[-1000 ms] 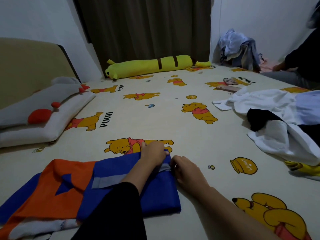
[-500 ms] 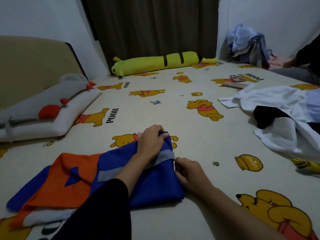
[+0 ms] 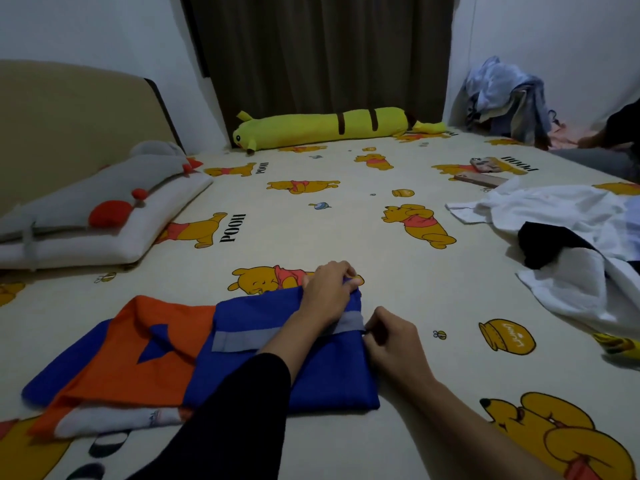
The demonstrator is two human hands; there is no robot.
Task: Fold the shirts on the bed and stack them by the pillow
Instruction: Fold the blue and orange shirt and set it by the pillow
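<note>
While dim light is blurring the far corner, the bed (image 3: 346,216) is filling the room, a pillow (image 3: 104,220) lying by its headboard. Near its front edge the shirt (image 3: 221,351) is lying, the left hand (image 3: 329,292) gripping its far corner, the right hand (image 3: 391,337) seemingly pinching its edge.

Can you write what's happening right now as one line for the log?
step: folding blue and orange shirt | left hand: grips far corner | right hand: pinches right edge | stack by pillow: none yet | white clothes: unfolded
</note>
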